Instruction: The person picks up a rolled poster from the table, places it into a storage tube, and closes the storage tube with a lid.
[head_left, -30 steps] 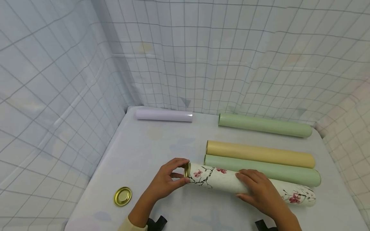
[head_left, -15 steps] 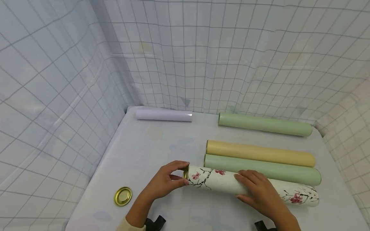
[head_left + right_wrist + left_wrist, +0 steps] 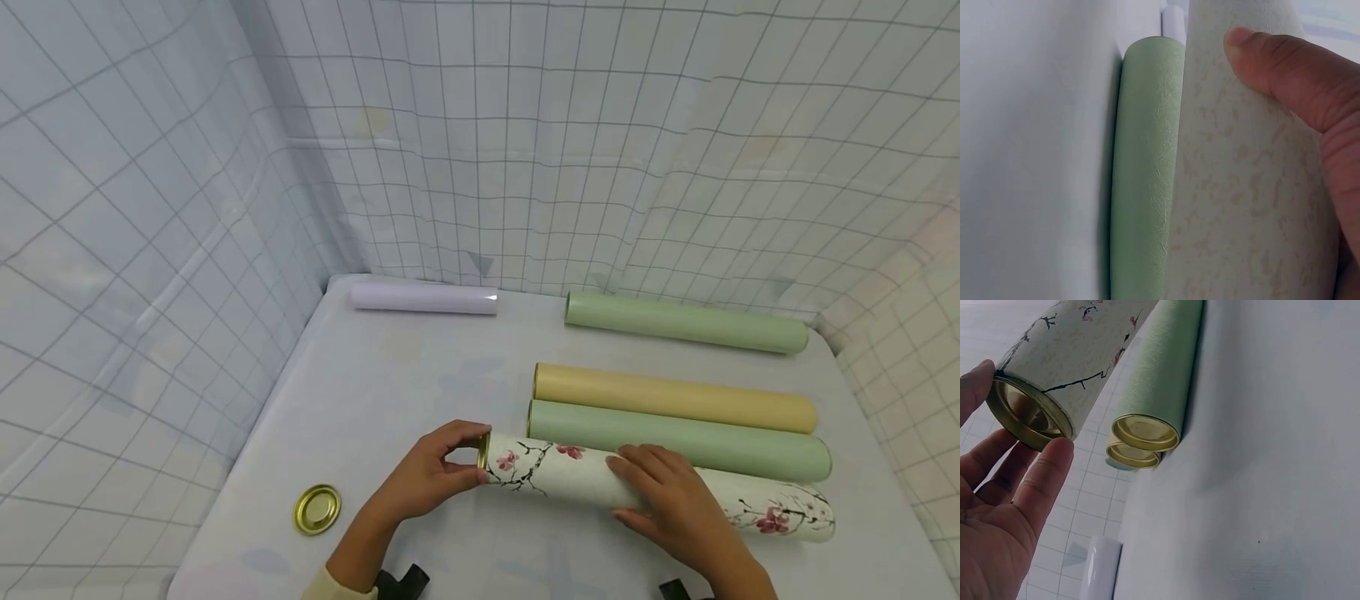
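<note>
A cardboard-style tube with a white floral print [image 3: 570, 471], showing pink blossoms and dark branches, lies across both hands. At its left end my left hand [image 3: 431, 471] pinches the rim of a gold metal lid [image 3: 1025, 409] between thumb and fingers; the lid sits at the tube's end. My right hand [image 3: 671, 500] grips the tube around its middle, thumb on the near side and fingers over the top. In the right wrist view the thumb [image 3: 1291, 69] presses on the tube's pale mottled surface. A second gold lid [image 3: 317, 509] lies on the table near the left forearm.
Just behind the floral tube lie a pale green tube [image 3: 637, 429] and a yellow tube [image 3: 667, 396], side by side. Another green tube [image 3: 686, 322] rests at the back right, a lilac roll [image 3: 423, 297] at the back left. Gridded cloth [image 3: 480, 150] hangs around the white table [image 3: 390, 375].
The floral tube has shifted slightly right, its left end a little nearer to me. Both hands keep their holds on it and its lid.
</note>
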A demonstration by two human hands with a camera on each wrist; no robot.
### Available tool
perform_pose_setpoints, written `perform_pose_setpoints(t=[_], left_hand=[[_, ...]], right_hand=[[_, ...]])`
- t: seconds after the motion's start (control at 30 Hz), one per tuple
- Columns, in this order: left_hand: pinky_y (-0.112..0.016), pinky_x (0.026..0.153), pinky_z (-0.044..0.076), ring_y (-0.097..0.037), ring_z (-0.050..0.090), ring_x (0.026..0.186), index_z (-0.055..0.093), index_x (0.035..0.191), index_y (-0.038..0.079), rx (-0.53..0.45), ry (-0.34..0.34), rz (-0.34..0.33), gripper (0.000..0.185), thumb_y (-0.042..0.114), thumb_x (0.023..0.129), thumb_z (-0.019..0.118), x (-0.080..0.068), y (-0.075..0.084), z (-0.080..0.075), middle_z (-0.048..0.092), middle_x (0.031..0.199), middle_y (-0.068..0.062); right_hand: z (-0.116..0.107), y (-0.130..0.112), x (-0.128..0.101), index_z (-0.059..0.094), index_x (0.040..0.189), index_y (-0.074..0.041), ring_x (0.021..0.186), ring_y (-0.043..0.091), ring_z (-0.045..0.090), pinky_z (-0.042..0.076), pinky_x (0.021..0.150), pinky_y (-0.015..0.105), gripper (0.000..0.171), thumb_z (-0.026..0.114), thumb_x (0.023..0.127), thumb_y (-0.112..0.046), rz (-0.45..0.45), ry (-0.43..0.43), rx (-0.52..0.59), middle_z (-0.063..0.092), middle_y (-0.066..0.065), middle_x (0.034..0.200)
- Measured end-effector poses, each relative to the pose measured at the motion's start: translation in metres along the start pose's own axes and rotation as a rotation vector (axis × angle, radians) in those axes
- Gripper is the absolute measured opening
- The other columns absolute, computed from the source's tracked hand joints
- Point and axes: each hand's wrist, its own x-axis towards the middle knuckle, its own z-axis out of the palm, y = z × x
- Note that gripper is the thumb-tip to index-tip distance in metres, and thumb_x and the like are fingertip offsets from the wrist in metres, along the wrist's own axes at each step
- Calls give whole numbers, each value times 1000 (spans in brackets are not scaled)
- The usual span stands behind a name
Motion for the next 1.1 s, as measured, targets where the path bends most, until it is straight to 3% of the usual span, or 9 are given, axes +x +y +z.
perform_pose_setpoints(t=[0.27,0.53,0.73,0.93,1.1], left_hand=[[-36,87,56,-34,53,126,51,138,1,2,-30,51,51,6,91,72,0,-9,-2,50,136,-15],[-37,84,57,-31,55,124,53,136,2,-33,-18,3,51,6,90,73,-3,-15,2,52,133,-15],[-38,84,57,-25,56,122,54,135,3,-70,22,-17,51,6,89,75,-7,-21,9,54,131,-16],[-38,90,55,-25,55,123,51,136,-5,-104,41,4,52,1,89,73,-12,-22,12,50,134,-22],[-37,87,55,-27,56,120,55,133,-2,-75,88,8,49,0,87,74,-13,-21,14,52,132,-21]], right_hand=[[1,-2,0,64,127,-14,113,29,56,42,94,46,63,37,99,-64,19,-51,-15,63,6,125],[0,0,-3,65,127,-14,111,29,57,44,88,47,60,44,98,-62,-19,-30,-13,63,5,124],[1,0,-8,65,128,-16,114,28,56,41,93,44,59,41,99,-62,-5,-62,-6,63,4,125],[8,-1,-10,66,128,-17,112,26,57,42,90,44,56,50,97,-61,-22,-11,10,64,4,124],[12,-1,-10,65,128,-18,112,26,57,42,90,45,56,45,98,-61,-19,-1,10,64,3,125]])
